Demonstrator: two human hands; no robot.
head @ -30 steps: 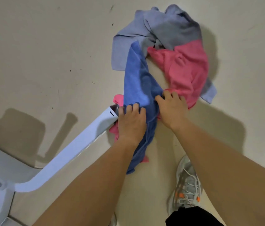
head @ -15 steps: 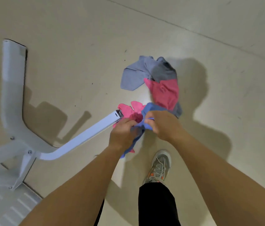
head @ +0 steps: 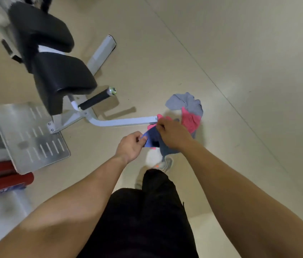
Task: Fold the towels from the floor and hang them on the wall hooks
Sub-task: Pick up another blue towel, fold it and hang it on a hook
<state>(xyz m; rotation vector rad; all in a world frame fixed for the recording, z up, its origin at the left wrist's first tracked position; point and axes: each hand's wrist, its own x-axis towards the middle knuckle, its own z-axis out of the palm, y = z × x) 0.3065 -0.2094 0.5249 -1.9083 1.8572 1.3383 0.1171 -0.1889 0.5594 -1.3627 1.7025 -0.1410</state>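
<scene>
A blue towel [head: 152, 139] hangs in the air between both my hands, above the floor. My left hand [head: 131, 147] pinches its left corner. My right hand [head: 172, 134] grips its upper right edge, and the rest of the cloth droops below. On the floor beyond lie a grey towel [head: 187, 103] and a pink towel [head: 190, 121], bunched together. Another bit of pink cloth [head: 159, 117] shows at the tip of the white frame leg. No wall hooks are in view.
A white gym bench frame [head: 124, 122] with black pads [head: 61, 79], a black handle [head: 95, 99] and a metal footplate [head: 27, 136] stands at left. Red bars [head: 1, 180] lie at the lower left. My legs and shoe [head: 163, 164] are below the hands.
I have straightened up, so the floor and the towel pile look farther away. The blue towel came up off the floor with both hands, which have moved apart along its edge.
</scene>
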